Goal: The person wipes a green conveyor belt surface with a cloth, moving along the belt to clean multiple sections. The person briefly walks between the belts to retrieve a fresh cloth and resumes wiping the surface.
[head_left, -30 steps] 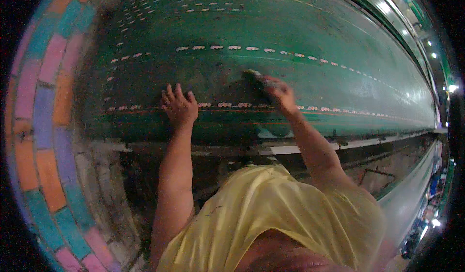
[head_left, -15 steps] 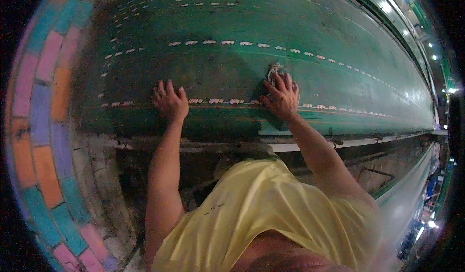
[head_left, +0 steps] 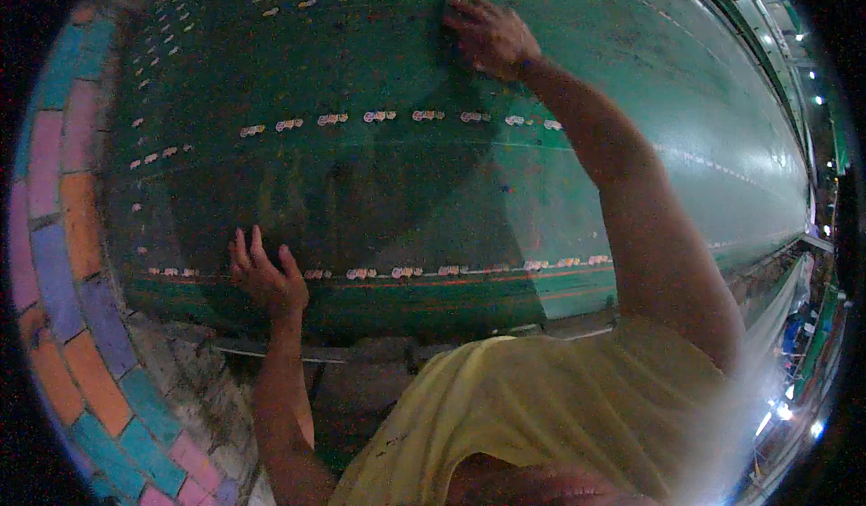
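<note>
Head view, looking down over a long green printing table (head_left: 631, 82) stretched with green cloth (head_left: 388, 190); rows of small pale printed motifs (head_left: 397, 116) running across it, a nearer row (head_left: 406, 272) along an orange line close to the front edge.

Right hand (head_left: 487, 32) reached far out over the cloth, arm almost straight, palm down; fingers (head_left: 465, 19) curled over something small at their tips, only a pale corner showing, so cannot tell what it is or whether it is gripped or merely pressed; placed past the middle row of motifs, likely so as to work the far part of the cloth.

Left hand (head_left: 263, 276) flat on the cloth near the front edge, just beside the near row of motifs; fingers spread wide, holding nothing; seemingly planted there as a prop for the forward lean, and perhaps to keep the cloth from shifting.

Yellow shirt (head_left: 541, 416) filling the lower frame, body bent over the table edge; coloured paving bricks (head_left: 54, 235) curving round on the left; bright lamps (head_left: 794, 407) far right.
</note>
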Motion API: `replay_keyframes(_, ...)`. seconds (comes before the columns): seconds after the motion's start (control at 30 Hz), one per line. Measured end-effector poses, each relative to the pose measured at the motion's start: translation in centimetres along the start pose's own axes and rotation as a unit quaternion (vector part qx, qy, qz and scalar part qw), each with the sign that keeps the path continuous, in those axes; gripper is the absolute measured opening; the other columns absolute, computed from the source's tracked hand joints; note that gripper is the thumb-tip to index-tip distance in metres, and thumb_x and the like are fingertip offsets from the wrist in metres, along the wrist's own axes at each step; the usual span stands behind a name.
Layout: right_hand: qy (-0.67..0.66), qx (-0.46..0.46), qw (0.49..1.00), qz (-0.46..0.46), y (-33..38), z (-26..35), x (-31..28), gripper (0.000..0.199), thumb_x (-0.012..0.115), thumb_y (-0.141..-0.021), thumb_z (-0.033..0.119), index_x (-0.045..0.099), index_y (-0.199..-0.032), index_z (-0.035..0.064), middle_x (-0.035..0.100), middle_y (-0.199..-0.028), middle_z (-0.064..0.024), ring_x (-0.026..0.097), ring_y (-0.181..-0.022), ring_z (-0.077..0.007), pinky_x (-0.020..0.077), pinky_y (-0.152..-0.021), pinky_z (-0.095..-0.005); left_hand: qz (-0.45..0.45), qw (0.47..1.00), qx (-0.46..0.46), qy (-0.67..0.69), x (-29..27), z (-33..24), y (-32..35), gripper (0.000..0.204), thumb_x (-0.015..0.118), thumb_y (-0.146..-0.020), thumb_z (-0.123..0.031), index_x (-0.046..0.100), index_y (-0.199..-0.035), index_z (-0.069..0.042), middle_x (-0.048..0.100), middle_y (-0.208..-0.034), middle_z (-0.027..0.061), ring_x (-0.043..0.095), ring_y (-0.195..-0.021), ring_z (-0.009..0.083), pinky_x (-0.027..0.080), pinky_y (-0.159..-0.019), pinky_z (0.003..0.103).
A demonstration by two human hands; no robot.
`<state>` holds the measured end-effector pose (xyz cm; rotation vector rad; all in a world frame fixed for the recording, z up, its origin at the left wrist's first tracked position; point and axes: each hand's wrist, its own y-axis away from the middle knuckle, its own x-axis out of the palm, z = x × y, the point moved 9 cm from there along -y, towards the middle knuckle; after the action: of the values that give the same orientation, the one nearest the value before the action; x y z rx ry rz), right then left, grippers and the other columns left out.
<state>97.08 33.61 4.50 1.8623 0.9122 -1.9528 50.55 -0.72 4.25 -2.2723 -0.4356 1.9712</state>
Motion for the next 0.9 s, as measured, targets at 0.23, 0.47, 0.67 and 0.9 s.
replay_keyframes(0.23,0.012,0.159,0.985,-0.059,-5.9,-5.1,1.0,0.053,0.07,-0.105,0.047,0.066,-0.155,0.0287,0.063,-0.16,-0.0069,0.064,-0.141,-0.0366,0.0568,-0.109,-0.0602,0.027,0.999,-0.025,0.005,-0.9,-1.3,-0.6,0.062,0.068,-0.107,-0.033,0.054,-0.162,-0.007,0.044,-0.175,0.0196,0.035,-0.163,0.0462,0.027,-0.133,0.063)
replay_keyframes(0.47,-0.121,0.084,0.989,0.031,-5.8,23.8,-1.3,0.064,0.073,-0.097,0.049,0.067,-0.154,0.0197,0.052,-0.167,-0.0121,0.049,-0.152,-0.043,0.0451,-0.12,-0.0635,0.024,0.999,-0.033,-0.005,-1.5,-1.6,-1.4,0.059,0.068,-0.107,-0.036,0.057,-0.159,-0.009,0.045,-0.173,0.0191,0.039,-0.161,0.0458,0.031,-0.131,0.064)
replay_keyframes(0.67,-0.238,-0.059,0.964,0.107,9.5,33.2,-8.2,0.072,0.079,-0.095,0.053,0.062,-0.16,0.0268,0.04,-0.18,-0.0063,0.036,-0.166,-0.0409,0.0376,-0.125,-0.0712,0.007,1.0,-0.026,-0.011,-0.9,-0.4,-1.0,0.058,0.069,-0.107,-0.036,0.058,-0.159,-0.014,0.047,-0.173,0.0166,0.04,-0.161,0.0446,0.032,-0.128,0.065)
replay_keyframes(0.9,0.045,0.155,0.984,-0.071,18.1,4.8,-7.4,0.072,0.079,-0.097,0.052,0.067,-0.15,0.0054,0.058,-0.16,-0.0294,0.054,-0.151,-0.0462,0.0477,-0.121,-0.0594,0.006,0.999,-0.038,-0.022,-1.3,-1.3,-0.5,0.059,0.068,-0.107,-0.037,0.057,-0.16,-0.014,0.045,-0.173,0.0164,0.038,-0.161,0.0445,0.032,-0.128,0.065)
